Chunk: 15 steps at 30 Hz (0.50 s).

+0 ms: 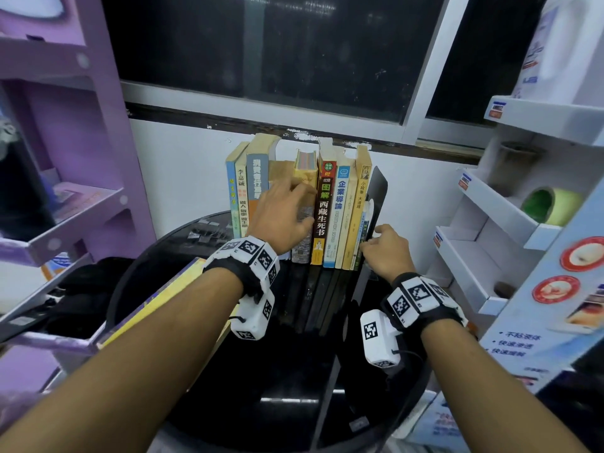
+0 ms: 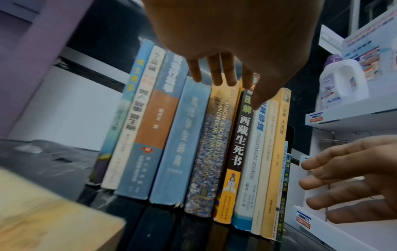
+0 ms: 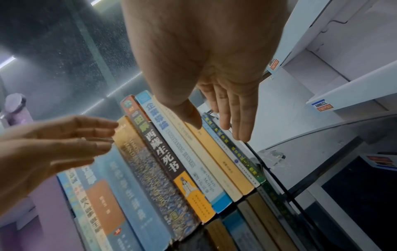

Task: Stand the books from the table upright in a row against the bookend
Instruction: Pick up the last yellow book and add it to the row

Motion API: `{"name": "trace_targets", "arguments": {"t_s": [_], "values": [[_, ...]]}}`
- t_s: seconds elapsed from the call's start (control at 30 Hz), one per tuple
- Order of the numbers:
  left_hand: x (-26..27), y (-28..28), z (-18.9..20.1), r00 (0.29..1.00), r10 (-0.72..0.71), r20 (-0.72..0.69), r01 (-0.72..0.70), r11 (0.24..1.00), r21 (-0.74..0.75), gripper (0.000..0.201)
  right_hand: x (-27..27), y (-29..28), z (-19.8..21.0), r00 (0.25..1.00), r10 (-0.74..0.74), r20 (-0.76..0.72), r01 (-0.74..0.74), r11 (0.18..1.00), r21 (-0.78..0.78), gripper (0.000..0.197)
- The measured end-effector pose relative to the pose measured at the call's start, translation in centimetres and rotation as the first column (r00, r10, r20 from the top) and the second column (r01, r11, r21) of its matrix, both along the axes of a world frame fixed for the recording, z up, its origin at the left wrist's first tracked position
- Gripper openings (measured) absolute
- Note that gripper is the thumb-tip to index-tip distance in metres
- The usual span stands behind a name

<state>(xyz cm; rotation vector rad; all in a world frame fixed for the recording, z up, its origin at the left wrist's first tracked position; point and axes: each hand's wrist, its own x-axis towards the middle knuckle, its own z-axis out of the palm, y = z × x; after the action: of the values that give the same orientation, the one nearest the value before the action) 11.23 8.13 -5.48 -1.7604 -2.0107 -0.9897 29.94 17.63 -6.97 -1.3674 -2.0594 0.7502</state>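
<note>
**Books (image 1: pixel 322 207) almost all up, but row not yet safe**

Standing spine-out in a row on the black table (image 1: pixel 261 380), with the right end against the black bookend (image 1: pixel 378 188). One more book (image 1: pixel 163 299) lying flat at the near left edge of the table, under the left forearm, so probably not finished.

Left hand (image 1: pixel 281 212) flat, with fingers straight and a little spread, laid on the upper part of the blue and the yellow spine in the middle of the row; gripping nothing. Right hand (image 1: pixel 387 253) also loose and open, just beside the foot of the bookend and the thin books there; hard to tell if really touching the bookend.

Possible trouble from here:
- No support visible at the left end of the row. Likely to lean or fall to the left when the left hand lifts.
- Glossy table. A strong push to the right may make the bookend slide and open gaps.
- Low, thin books next to the bookend easy to tip or hide when pressing the row together.
- Flat book looks large. Adding it with one hand may knock the free end.
</note>
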Motion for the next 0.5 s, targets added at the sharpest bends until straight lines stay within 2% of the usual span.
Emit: {"name": "trace_targets", "arguments": {"t_s": [0.13,0.23,0.5], "values": [[-1.3,-1.9,-1.4,0.995,0.072,0.075,-0.054,0.974,-0.219,0.052,-0.8,-2.1,0.1,0.998,0.037,0.047,-0.036,0.999,-0.020,0.033],[-3.1,-3.6,-2.3,0.977,0.145,0.154,-0.082,0.932,-0.353,0.052,-2.3,-3.6,0.1,0.984,0.100,0.149,-0.093,0.994,-0.049,0.047],[-8.1,-8.8,-4.8,0.871,0.395,0.291,-0.144,0.773,-0.618,0.074,-8.3,-8.2,-0.9,0.890,0.336,0.308,-0.281,0.937,-0.208,0.062]]}}
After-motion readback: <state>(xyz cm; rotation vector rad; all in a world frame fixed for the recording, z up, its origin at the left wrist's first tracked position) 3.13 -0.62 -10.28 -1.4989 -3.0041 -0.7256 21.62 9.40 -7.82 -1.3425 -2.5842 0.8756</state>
